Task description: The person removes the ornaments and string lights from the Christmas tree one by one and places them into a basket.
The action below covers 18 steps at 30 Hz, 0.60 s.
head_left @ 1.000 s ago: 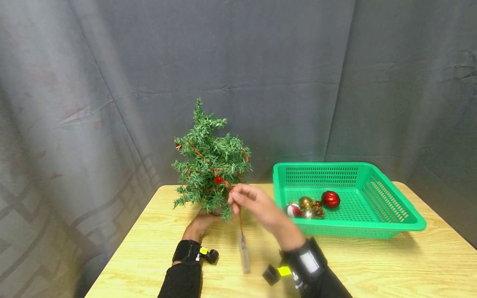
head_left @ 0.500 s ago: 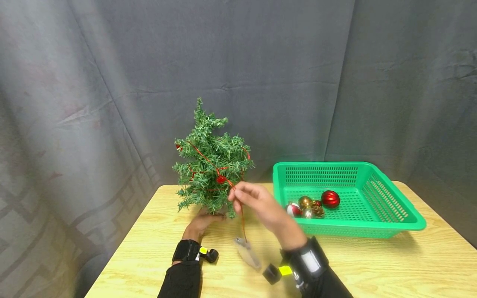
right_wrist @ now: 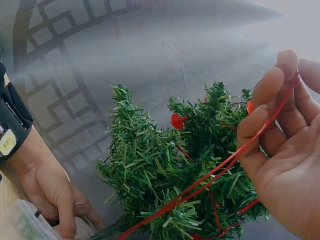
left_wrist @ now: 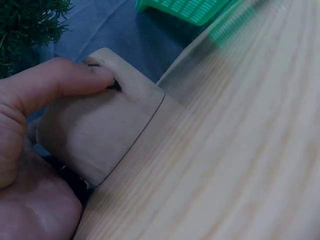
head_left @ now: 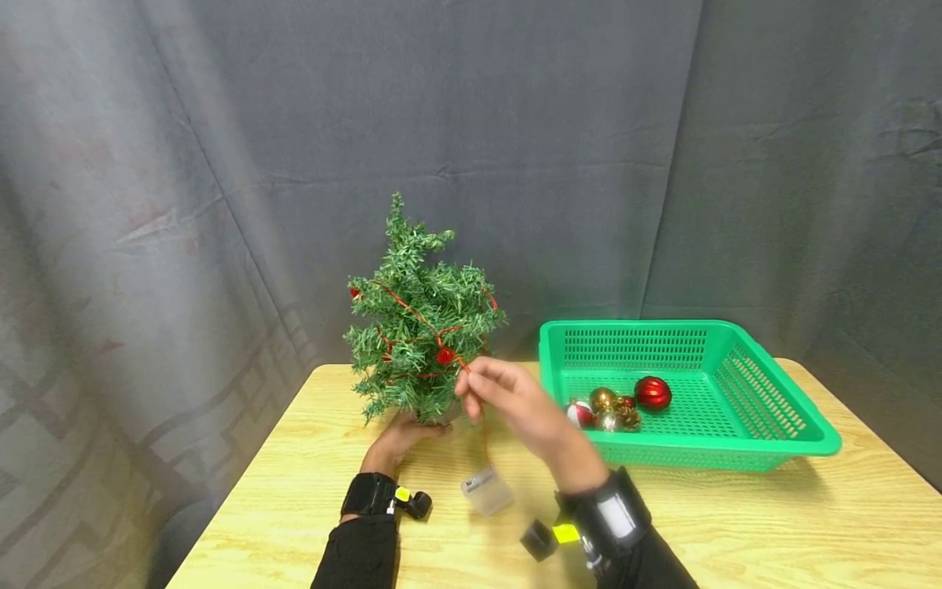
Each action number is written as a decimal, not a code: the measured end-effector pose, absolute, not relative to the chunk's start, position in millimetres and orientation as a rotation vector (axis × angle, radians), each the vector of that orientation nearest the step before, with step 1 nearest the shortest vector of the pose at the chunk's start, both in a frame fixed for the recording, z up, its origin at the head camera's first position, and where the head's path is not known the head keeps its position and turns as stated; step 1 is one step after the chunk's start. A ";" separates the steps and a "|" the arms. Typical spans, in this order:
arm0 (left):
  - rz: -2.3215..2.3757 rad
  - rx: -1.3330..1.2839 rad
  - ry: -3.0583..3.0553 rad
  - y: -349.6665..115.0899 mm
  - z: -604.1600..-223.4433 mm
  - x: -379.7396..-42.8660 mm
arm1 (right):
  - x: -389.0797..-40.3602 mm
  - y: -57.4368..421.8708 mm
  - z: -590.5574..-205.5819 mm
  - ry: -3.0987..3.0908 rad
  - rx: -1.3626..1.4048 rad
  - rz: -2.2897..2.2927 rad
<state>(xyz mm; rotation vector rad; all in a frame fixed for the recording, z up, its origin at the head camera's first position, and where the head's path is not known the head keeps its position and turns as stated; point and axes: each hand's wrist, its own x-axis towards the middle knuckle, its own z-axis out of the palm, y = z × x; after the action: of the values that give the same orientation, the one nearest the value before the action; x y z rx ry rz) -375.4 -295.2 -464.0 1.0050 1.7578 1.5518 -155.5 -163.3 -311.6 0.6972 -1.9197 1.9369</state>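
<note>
A small artificial Christmas tree [head_left: 419, 327] stands on the table, wound with a red string of lights [head_left: 412, 309]. My left hand [head_left: 401, 438] grips its pale base [left_wrist: 107, 122], thumb over the upper edge in the left wrist view. To the tree's right, my right hand [head_left: 518, 405] pinches the red wire [right_wrist: 240, 151] between thumb and fingertips. From that wire hangs a translucent box [head_left: 487, 492], blurred, which looks like a battery case. A red bead-like piece [head_left: 445, 356] sits on the string just left of the right fingertips.
A green plastic basket [head_left: 706, 443] stands on the right of the wooden table [head_left: 272, 507]. In it lie a red ball ornament [head_left: 652, 394], a gold one [head_left: 602, 400], a red-and-white one [head_left: 580, 415] and other small ornaments. A grey curtain [head_left: 545, 164] hangs behind.
The tree has shifted slightly to the right and turned a little. My right hand has moved slightly right with the wire. The hanging box has spun from edge-on to its broad side.
</note>
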 end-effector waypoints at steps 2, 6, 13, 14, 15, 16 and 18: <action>1.520 1.016 1.759 -295.6 -462.9 -376.3 | -155.5 -162.7 -311.6 -1.913 0.702 1.943; 1.481 1.013 1.797 -298.5 -460.7 -376.0 | -155.7 -162.2 -311.5 -1.899 0.724 1.953; 1.516 0.969 1.811 -298.2 -460.8 -374.8 | -155.1 -161.6 -310.3 -1.907 0.716 1.942; 1.527 0.962 1.806 -297.9 -460.6 -374.2 | -154.9 -161.3 -310.0 -1.907 0.714 1.937; 1.536 0.949 1.805 -297.5 -460.5 -373.7 | -154.7 -161.1 -309.7 -1.907 0.712 1.932; 1.543 0.935 1.805 -297.3 -460.5 -373.1 | -154.7 -160.9 -309.5 -1.903 0.711 1.931; 1.544 0.921 1.796 -297.0 -460.9 -372.3 | -154.4 -160.6 -309.1 -1.894 0.718 1.933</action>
<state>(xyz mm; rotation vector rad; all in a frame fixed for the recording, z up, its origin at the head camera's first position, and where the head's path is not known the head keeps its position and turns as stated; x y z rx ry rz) -372.3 -297.0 -460.9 0.9206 1.7962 1.5439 -154.4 -160.6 -309.1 0.7175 -1.8942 1.9325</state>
